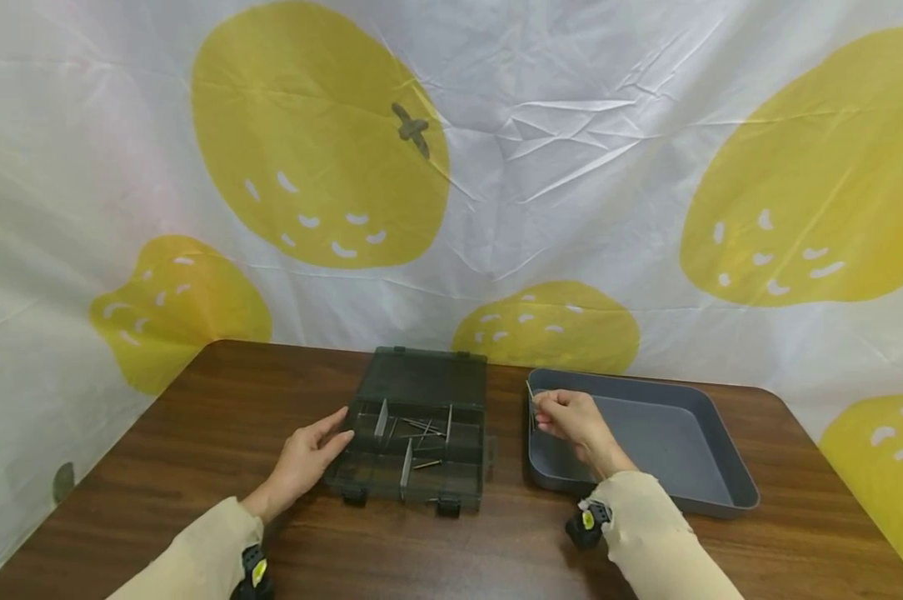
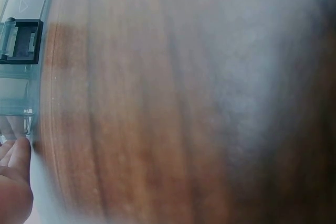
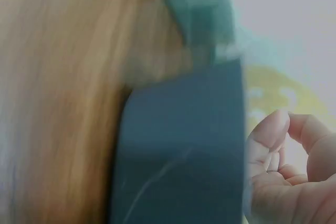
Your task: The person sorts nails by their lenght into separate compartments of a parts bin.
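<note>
Pinching a thin nail [image 1: 530, 400] over the grey tray [image 1: 721, 492], right hand [image 1: 571, 421]; left hand [image 1: 305, 458] flat against the compartment box [image 1: 421, 483].

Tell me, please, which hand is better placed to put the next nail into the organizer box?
Right, probably: the right hand pinches a nail over the grey tray, beside the organizer box. The left hand only steadies the box's left edge.

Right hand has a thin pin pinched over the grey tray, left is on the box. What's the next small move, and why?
Probably carry the pin from the tray across to the compartment box: similar pins already lie there, the right hand pinches it, and the left hand steadies the box.
</note>
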Demonstrator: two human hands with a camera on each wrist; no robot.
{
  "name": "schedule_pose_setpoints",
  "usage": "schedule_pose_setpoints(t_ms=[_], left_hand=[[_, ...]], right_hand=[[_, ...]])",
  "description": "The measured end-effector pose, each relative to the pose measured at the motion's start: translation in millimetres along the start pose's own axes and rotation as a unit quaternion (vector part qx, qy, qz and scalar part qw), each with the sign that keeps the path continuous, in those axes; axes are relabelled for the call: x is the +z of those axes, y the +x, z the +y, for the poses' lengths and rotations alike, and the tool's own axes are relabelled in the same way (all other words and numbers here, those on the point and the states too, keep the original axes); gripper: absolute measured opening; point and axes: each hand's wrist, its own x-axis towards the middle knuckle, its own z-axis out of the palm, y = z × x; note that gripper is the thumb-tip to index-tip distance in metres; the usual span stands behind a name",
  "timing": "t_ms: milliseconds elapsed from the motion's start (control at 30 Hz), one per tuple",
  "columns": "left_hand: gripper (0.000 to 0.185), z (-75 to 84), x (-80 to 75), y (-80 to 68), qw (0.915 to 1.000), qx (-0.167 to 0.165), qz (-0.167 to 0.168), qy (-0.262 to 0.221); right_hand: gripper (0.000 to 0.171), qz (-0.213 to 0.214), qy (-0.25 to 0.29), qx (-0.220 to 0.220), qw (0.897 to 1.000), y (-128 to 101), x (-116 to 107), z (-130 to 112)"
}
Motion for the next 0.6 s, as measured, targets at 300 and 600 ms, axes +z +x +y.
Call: schedule_pose_setpoints(t_ms=[300, 600], left_hand=[[0.052, -0.1, 0.2, -0.1, 1.0, -0.006, -0.002, -0.003], [0.051, 0.7, -0.4, 0.1, 0.9999, -0.011, -0.003, -0.002]], right_hand=[[0.016, -0.114, -0.008, -0.021, 0.993, -11.5, 39.9, -18.1], [0.021, -0.251, -0.103, -0.057, 0.961, -20.9, 74.2, -20.6]])
